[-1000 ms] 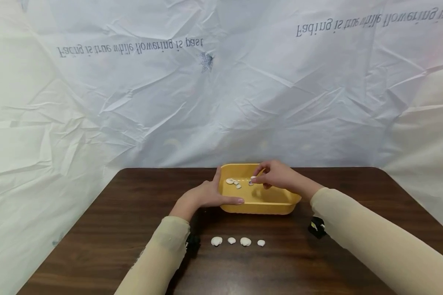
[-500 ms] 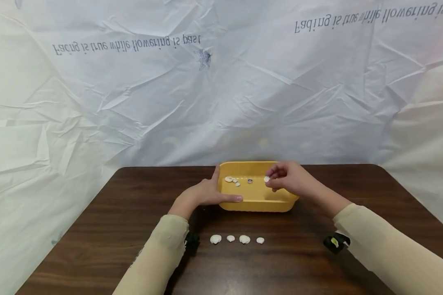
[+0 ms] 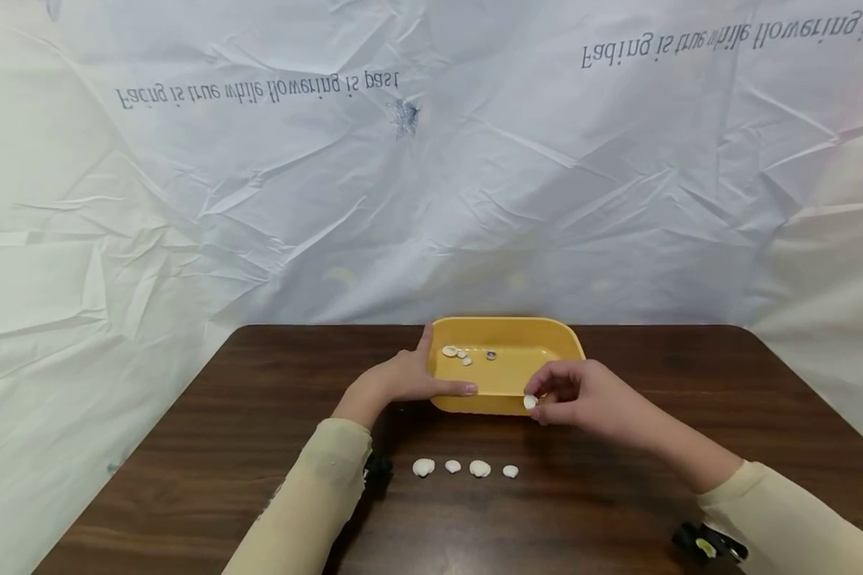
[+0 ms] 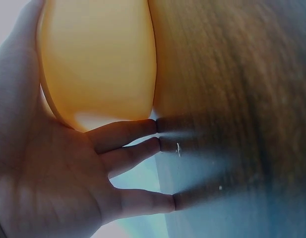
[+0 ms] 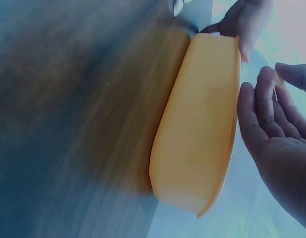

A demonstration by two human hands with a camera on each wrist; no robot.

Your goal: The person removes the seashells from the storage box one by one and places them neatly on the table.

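Observation:
In the head view my right hand point(image 3: 582, 395) pinches a small white seashell point(image 3: 530, 402) between thumb and fingertips, over the front rim of a yellow plastic tray point(image 3: 521, 406). The right wrist view shows the same pinch beside the tray's wall point(image 5: 200, 119), the shell mostly hidden. My left hand point(image 3: 403, 375) rests against the tray's left end, its thumb along the front rim. In the left wrist view its fingers point(image 4: 143, 201) are straight and spread, fingertips down at the table. Inside the tray lie several small shells point(image 3: 449, 350), one darker point(image 3: 491, 355).
Several white scallop shells point(image 3: 479, 469) lie in a row on the dark wooden table point(image 3: 259, 479), in front of the tray. Behind the table hangs a wrinkled white sheet point(image 3: 475, 200) with printed lettering. Dark wrist devices point(image 3: 705, 543) sit below the sleeves.
The right hand has lifted the white seashell from inside the tray and carried it right and toward the front rim. The left hand stays at the tray.

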